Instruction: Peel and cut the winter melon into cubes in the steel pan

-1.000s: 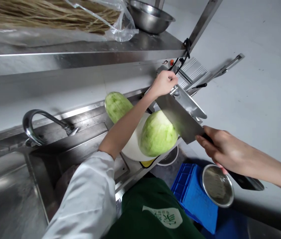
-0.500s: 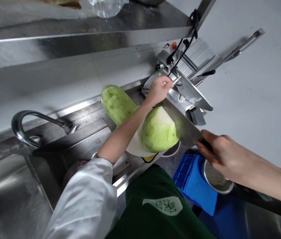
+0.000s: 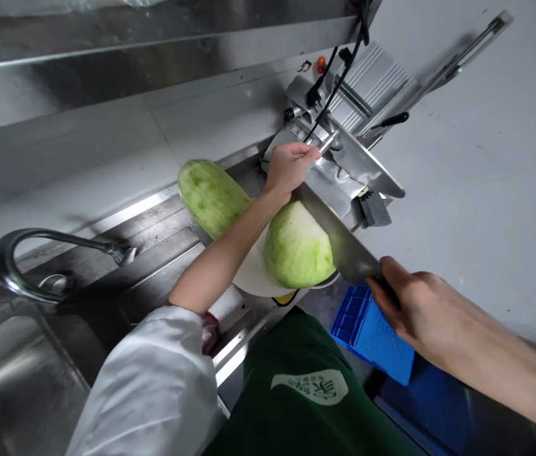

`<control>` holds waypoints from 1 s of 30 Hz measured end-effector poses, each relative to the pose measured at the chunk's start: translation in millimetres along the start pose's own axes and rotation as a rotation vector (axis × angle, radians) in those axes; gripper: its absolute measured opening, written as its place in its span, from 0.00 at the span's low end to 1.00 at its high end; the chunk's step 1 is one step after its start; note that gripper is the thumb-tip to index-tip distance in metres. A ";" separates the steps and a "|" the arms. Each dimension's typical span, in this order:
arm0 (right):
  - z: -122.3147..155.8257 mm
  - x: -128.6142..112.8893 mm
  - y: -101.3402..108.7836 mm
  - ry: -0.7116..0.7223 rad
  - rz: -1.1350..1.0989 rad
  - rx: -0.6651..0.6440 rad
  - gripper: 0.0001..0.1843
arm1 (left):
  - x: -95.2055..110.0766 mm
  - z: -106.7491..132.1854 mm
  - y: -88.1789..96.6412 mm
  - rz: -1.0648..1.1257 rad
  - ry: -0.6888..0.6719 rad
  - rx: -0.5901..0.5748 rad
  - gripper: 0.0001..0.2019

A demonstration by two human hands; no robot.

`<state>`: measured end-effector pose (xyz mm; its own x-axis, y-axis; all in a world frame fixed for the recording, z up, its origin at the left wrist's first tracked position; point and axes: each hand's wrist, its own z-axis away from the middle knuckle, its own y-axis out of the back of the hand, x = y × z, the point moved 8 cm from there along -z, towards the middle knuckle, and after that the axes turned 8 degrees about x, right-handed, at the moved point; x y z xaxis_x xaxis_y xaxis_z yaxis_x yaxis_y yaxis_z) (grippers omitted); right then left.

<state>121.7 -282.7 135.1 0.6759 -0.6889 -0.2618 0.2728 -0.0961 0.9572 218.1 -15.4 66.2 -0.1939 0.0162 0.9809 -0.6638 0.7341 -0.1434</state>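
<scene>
My right hand (image 3: 410, 304) is wrapped round the handle of a cleaver (image 3: 344, 244). Its wide blade lies against the cut side of a peeled, pale green melon piece (image 3: 299, 250), which looks like winter melon. A sliver of green shows beyond the blade. My left hand (image 3: 289, 164) is closed at the blade's far end, its heel close to the metal; what its curled fingers hold, if anything, is hidden. Under the piece is a white cutting board (image 3: 251, 272). A longer peeled melon (image 3: 211, 196) lies behind my left forearm.
A slicing machine (image 3: 344, 158) with cords stands just beyond my left hand. At left are a curved faucet (image 3: 6, 253) and a steel sink (image 3: 6, 380). A steel shelf (image 3: 154, 63) runs above. Below right is a blue crate (image 3: 372, 332).
The view has shifted somewhat. The cleaver remains at the cut side of the melon piece, with both hands in much the same places on it or near it.
</scene>
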 end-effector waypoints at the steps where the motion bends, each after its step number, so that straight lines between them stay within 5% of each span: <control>1: 0.2 -0.1 -2.0 -0.014 -0.008 0.004 0.16 | -1.3 0.1 -1.0 0.004 -0.003 -0.019 0.08; 6: 0.2 -1.3 -14.8 0.004 -0.005 0.025 0.15 | -8.4 2.5 -1.4 0.024 -0.026 -0.077 0.08; 14: -2.5 -2.4 -28.9 0.124 0.096 0.062 0.10 | -33.3 13.0 1.4 -0.021 0.156 -0.147 0.09; 22: -5.4 2.2 -45.1 0.006 0.154 -0.127 0.06 | -41.8 14.2 2.9 0.027 0.155 -0.211 0.13; 30: -21.4 -5.5 -67.7 -0.059 0.162 -0.357 0.11 | -91.9 18.6 10.3 0.008 0.279 -0.268 0.13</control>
<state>114.2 -256.9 69.1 0.6921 -0.7157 -0.0938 0.3941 0.2658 0.8798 215.6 -21.9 -27.9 0.0303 0.1801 0.9832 -0.4434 0.8840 -0.1483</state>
